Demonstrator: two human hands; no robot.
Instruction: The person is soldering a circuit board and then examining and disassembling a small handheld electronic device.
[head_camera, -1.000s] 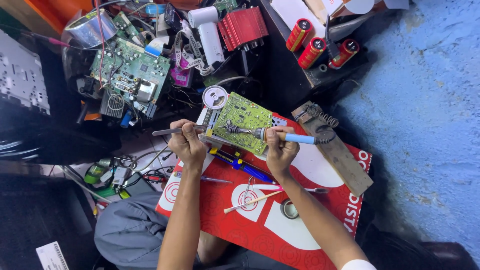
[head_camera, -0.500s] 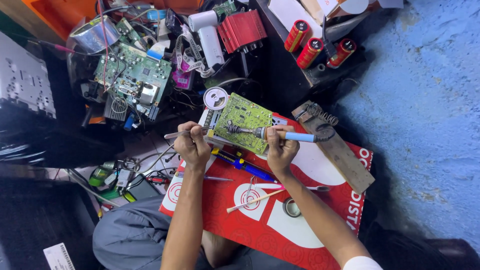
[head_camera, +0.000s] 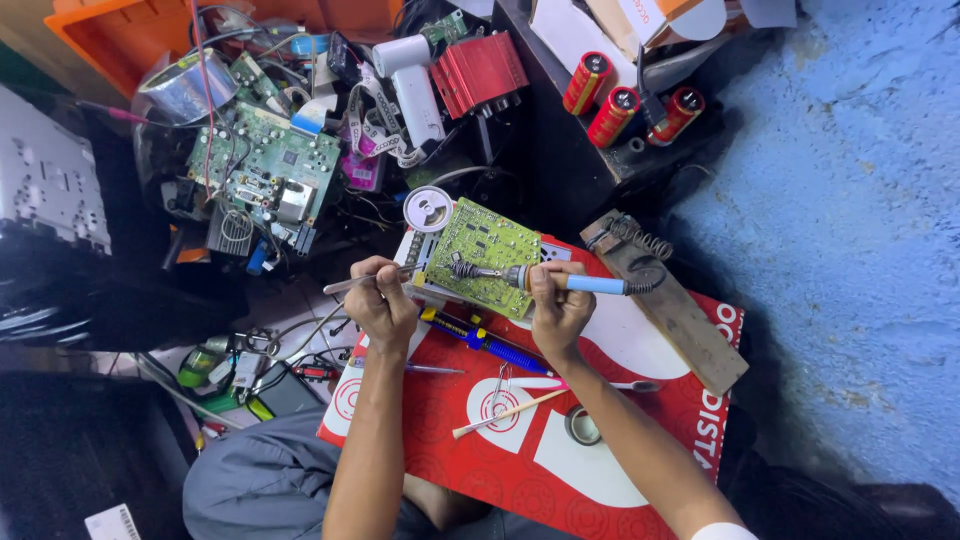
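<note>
Circuit board (head_camera: 482, 250), green and tilted, lies at the far left corner of the red printed board (head_camera: 520, 450) that rests across the person's lap. Nearest on that red board, toward its middle, lie a thin pale stick (head_camera: 505, 413) and a small tape ring (head_camera: 582, 425); a blue-and-yellow screwdriver (head_camera: 485, 340) lies just nearer than the hands. The left hand (head_camera: 382, 300) is clenched around a slim metal tool (head_camera: 362, 281), its tip pointing at the circuit board's left edge. The right hand (head_camera: 557, 302) grasps a blue-handled soldering iron (head_camera: 545, 279), whose tip rests on the green surface. Compared with a moment ago, both hands and the iron sit in nearly the same place, so the joint is still being worked. A wooden iron stand (head_camera: 668, 300) lies along the right edge. Beyond the red board, a white solder spool (head_camera: 428, 209), a larger green board (head_camera: 264, 172) and three red capacitors (head_camera: 625, 100) crowd the floor.
</note>
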